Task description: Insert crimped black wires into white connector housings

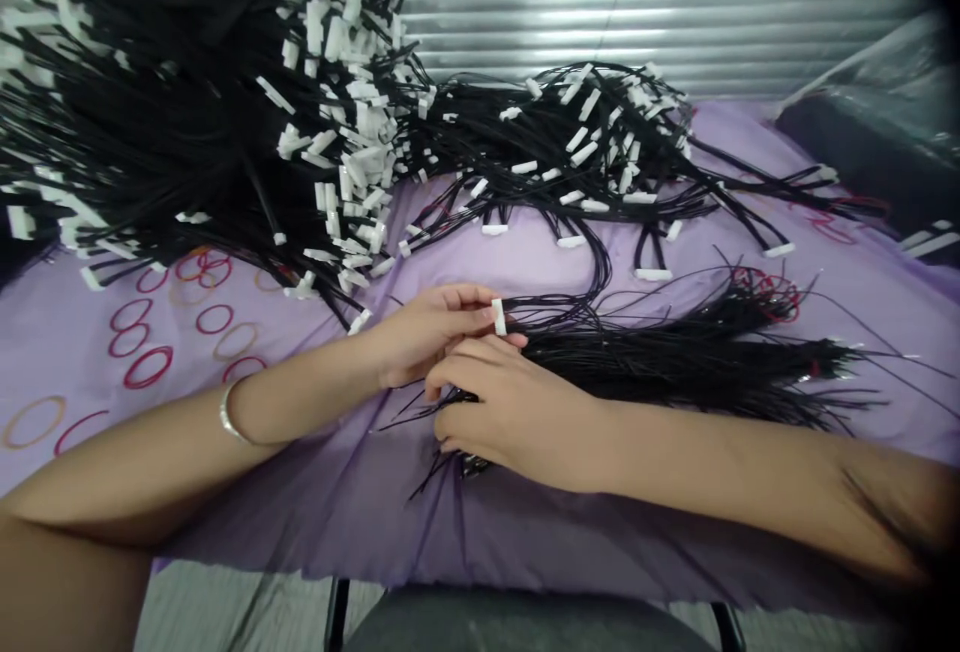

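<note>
I've 1 bangle (226, 416) on my L forearm (307, 397), near the wrist: slim, rounded, silver-coloured, w/ a metallic shine. My L hand (431, 327) is bare, as is my L upper arm (71, 587). R hand (517, 417) & R forearm (697, 447) also bare; R elbow end's dim, blurry, hard to make out.

Slatted blinds (675, 12), gray floor (202, 602), chair (525, 624)

Left hand (435, 327), one; right hand (517, 412), one; bracelet (226, 414), one; white connectors (499, 317), dozens; rubber bands (153, 350), ten-plus.
</note>
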A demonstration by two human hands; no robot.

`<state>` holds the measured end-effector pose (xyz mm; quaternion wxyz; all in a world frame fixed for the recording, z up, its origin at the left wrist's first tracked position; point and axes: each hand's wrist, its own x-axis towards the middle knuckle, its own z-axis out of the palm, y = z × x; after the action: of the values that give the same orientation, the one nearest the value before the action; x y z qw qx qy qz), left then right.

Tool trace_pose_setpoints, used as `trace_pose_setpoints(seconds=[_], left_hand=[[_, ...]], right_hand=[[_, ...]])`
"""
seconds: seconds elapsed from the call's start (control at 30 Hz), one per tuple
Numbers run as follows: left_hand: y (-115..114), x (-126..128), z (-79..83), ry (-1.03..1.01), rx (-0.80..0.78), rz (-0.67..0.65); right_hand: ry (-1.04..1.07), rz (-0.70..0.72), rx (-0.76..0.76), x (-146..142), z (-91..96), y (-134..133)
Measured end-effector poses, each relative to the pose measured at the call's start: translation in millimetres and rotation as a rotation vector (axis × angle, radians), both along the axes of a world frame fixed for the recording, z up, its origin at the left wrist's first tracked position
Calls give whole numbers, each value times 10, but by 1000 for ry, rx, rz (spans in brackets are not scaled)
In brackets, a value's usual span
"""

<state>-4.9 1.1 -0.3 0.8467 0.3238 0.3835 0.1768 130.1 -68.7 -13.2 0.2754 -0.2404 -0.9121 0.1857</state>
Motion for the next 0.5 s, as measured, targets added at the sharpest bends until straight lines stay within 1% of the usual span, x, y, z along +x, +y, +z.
trace_pose_setpoints(seconds=[0.1, 0.17, 0.2, 0.23, 0.27, 0.37, 0.43, 0.5], left_hand=[[8, -5, -4, -24, 19, -10], [9, -6, -5, -19, 37, -6], [8, -6, -6, -12, 45, 3], [7, -6, -8, -2, 51, 12], [6, -6, -10, 5, 55, 17], [4, -4, -15, 1, 66, 22], [3, 0, -11, -9, 57, 17], [1, 4, -5, -15, 45, 15]], right_hand=[[154, 130, -123, 110, 81, 30], [241, 196, -265, 217, 180, 46], [250, 200, -330, 271, 234, 54], [242, 170, -370, 323, 285, 61], [222, 115, -381, 370, 330, 71], [136, -89, -303, 485, 409, 115], [80, -228, -239, 544, 415, 153], [27, -386, -231, 590, 400, 187]])
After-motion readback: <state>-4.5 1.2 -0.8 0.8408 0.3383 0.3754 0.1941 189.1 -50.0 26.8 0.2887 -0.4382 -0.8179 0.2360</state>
